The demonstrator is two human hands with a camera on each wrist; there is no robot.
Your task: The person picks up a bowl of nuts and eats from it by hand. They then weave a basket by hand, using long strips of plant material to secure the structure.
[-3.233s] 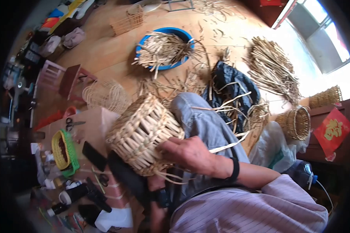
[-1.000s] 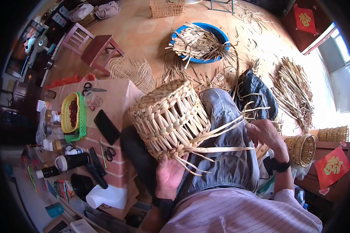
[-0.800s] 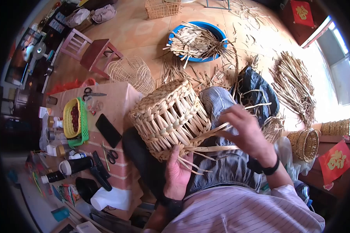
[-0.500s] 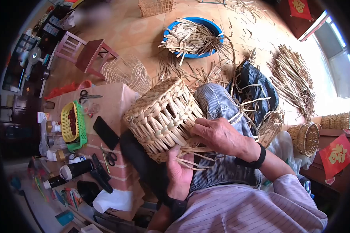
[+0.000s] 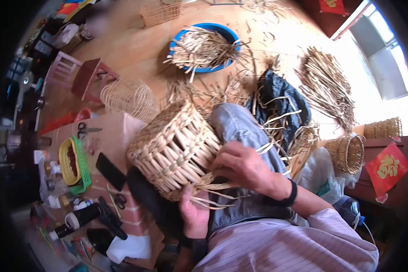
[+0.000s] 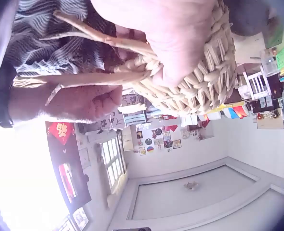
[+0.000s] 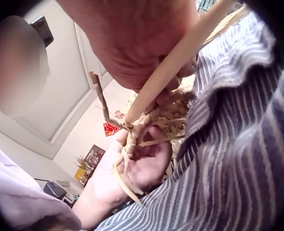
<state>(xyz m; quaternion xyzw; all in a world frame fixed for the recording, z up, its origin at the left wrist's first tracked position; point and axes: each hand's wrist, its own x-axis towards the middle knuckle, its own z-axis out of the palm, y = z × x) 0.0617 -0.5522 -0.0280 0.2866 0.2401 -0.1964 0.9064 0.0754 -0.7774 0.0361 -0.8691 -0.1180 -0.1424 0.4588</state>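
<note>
A woven straw basket [image 5: 174,152] lies tilted on its side across the person's lap, its rim facing the body. The left hand [image 5: 195,215] grips that rim from below, thumb on the outer wall; the left wrist view shows this thumb close against the weave [image 6: 199,94]. At the rim's right side, the right hand [image 5: 242,167] bends its fingers and pinches a flat straw strand [image 7: 173,65]. Loose strand ends [image 5: 217,202] stick out between the hands. In the right wrist view, the left palm [image 7: 142,168] lies beneath the braided edge; the right fingertips are partly hidden.
A table [image 5: 122,129] at the left bears scissors [image 5: 87,130], a phone [image 5: 111,171] and a yellow basket [image 5: 69,167]. A blue tub [image 5: 226,31] of straw, a straw bundle [image 5: 328,86] and a black plastic bag [image 5: 281,97] lie ahead. Finished-looking baskets [image 5: 346,154] stand at the right.
The right hand has come from beyond the strands at the right, inward to the basket's rim, and now pinches a strand. The left hand keeps its grip. The head view has turned right.
</note>
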